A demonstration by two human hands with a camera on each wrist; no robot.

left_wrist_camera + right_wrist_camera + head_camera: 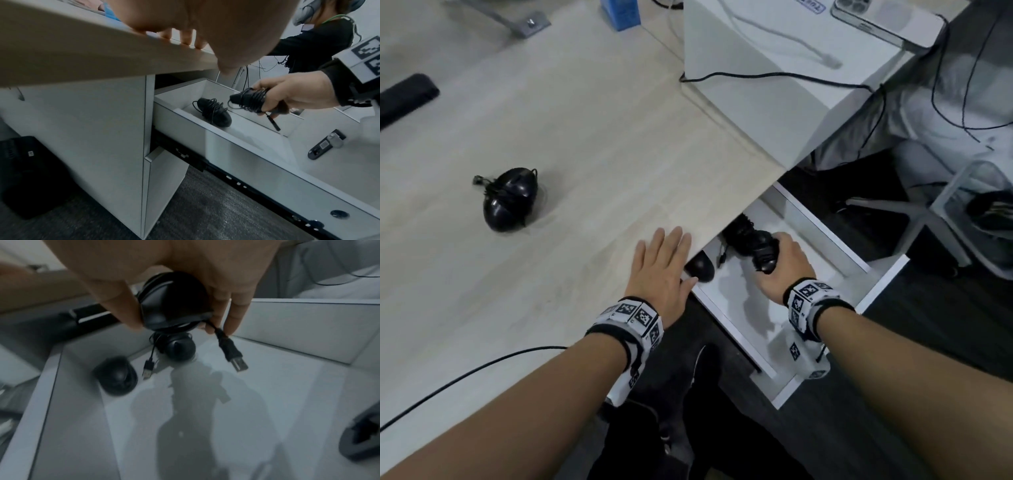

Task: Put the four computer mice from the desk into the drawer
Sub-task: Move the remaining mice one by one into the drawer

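My right hand (pixel 780 246) grips a black mouse (pixel 765 251) wound in its own cable, held above the open white drawer (pixel 743 308). In the right wrist view the held mouse (pixel 174 305) hangs over the drawer floor (pixel 226 402), its USB plug (pixel 234 356) dangling. Two black mice lie in the drawer's back part: one wrapped in cable (pixel 179 348), the other (pixel 116 378) to its left. A further black mouse (pixel 508 198) sits on the desk at left. My left hand (pixel 664 260) lies flat on the desk edge, holding nothing.
On the pale wooden desk (pixel 585 120), a white box (pixel 774 51) at the back right carries a phone (pixel 887 20) and cables. A blue box (pixel 619 13) stands further back. A black cable (pixel 465 373) crosses the near desk. A chair base (pixel 928 212) stands beyond the drawer.
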